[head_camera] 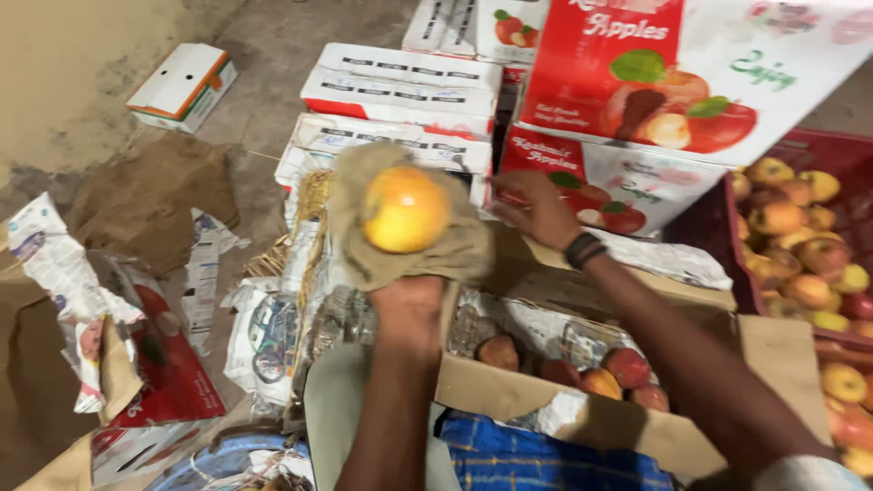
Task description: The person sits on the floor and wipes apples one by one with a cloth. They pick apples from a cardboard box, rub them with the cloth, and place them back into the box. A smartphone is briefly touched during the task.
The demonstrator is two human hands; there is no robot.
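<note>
His left hand [409,314] grips a cloth [400,245] cradling an apple [406,209]; his right hand [536,207] hangs loose above the carton's [509,391] far edge, boxes [400,86] crowding close.

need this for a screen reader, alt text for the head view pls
A left hand holds a yellow apple on a brown cloth above an open cardboard box of red apples. The right hand reaches toward stacked apple cartons, beside a red crate.
</note>
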